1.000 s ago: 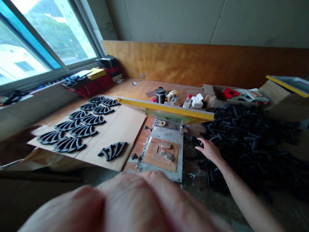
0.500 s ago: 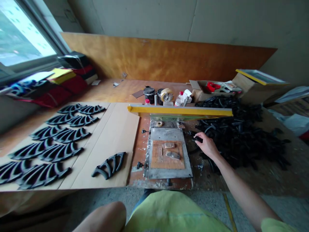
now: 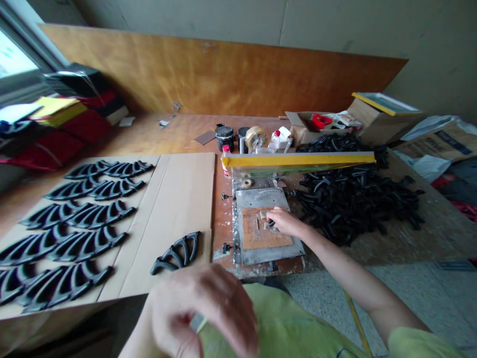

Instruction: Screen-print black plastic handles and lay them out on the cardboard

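Observation:
My right hand [image 3: 285, 222] is over the wooden board [image 3: 249, 238], its fingers closed on a small black curved piece [image 3: 272, 223], mostly hidden by them. That board lies on a grey metal plate [image 3: 244, 256], with small blocks partly covered by my hand. Close to the camera, my left hand [image 3: 204, 308] hangs above my lap, blurred, with loosely bent fingers and a gap at the thumb; nothing shows in it. Beyond it, a short group of black curved pieces [image 3: 179, 252] lies on the cardboard sheet [image 3: 186, 189].
A yellow-edged frame [image 3: 298, 160] is raised over the plate's far end. Rows of black pieces [image 3: 89, 243] fan out at left; a loose heap [image 3: 357, 199] spreads at right. Behind stand a black jar [image 3: 224, 138], a tape roll [image 3: 256, 138], a red-capped bottle [image 3: 225, 158] and boxes.
My right hand has moved left from beside the heap to above the wooden board, carrying the black piece. My left hand has come into view in front. The camera view has shifted.

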Available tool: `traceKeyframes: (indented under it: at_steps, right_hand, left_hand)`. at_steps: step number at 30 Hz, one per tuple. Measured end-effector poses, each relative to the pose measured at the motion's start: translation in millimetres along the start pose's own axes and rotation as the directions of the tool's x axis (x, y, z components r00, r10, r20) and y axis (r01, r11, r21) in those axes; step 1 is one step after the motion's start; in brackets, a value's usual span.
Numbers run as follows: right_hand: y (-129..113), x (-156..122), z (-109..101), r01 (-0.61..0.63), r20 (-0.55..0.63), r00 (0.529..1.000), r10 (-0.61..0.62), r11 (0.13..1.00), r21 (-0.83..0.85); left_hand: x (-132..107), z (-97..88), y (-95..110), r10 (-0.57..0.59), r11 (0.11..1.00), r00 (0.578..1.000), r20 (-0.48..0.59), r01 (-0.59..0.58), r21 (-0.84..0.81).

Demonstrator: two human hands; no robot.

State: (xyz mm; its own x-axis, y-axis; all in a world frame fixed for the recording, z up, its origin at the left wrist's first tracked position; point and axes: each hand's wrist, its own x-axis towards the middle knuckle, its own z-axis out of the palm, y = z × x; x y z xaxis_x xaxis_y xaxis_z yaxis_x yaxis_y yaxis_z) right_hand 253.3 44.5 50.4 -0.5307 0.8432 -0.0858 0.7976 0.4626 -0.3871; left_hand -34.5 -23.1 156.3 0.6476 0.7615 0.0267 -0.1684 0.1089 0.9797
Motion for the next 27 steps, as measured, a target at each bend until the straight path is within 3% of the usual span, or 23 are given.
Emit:
traceKeyframes:
  at_steps: [3, 8, 10, 12, 14, 17, 22, 24, 27]
  right_hand:
    - [2, 25, 6, 0.073, 0.109, 0.991, -0.082, 0.993, 0.090]
    - [13, 31, 15, 0.054, -0.058, 0.997, -0.044, 0.981, 0.188]
    - [18, 22, 24, 0.058, -0.088, 0.995, -0.041, 0.978, 0.199]
    - [22, 11, 37, 0.080, -0.095, 0.993, -0.064, 0.982, 0.171]
    - [23, 2, 51, 0.136, -0.078, 0.989, -0.129, 0.986, 0.096]
    - [17, -3, 72, 0.189, -0.074, 0.979, -0.192, 0.981, -0.042]
    - [0, 0, 93, 0.046, -0.197, 0.978, -0.071, 0.991, -0.126]
    - [-1, -2, 91, 0.044, -0.209, 0.976, -0.069, 0.992, -0.118]
    - [20, -15, 66, -0.025, -0.253, 0.967, 0.010, 0.998, -0.057]
  left_hand:
    - [8, -0.9, -12, -0.024, 1.000, 0.998, -0.060, 0.024, -0.001]
    - [17, -6.8, -35, -0.117, 0.992, 0.988, -0.099, 0.112, -0.048]
    - [22, -10.7, -43, -0.118, 0.989, 0.966, -0.232, 0.093, -0.115]
    - [29, -15.4, -44, -0.073, 0.984, 0.907, -0.414, -0.002, -0.178]
    - [40, -19.4, -37, -0.009, 0.974, 0.845, -0.535, -0.113, -0.194]
    - [66, -20.1, -13, 0.115, 0.961, 0.778, -0.617, -0.245, -0.129]
    - [114, -9.6, 25, 0.262, 0.947, 0.700, -0.664, -0.318, 0.039]
    - [117, -6.3, 27, 0.281, 0.943, 0.678, -0.680, -0.325, 0.066]
    - [91, -3.0, 7, 0.219, 0.959, 0.660, -0.718, -0.280, 0.036]
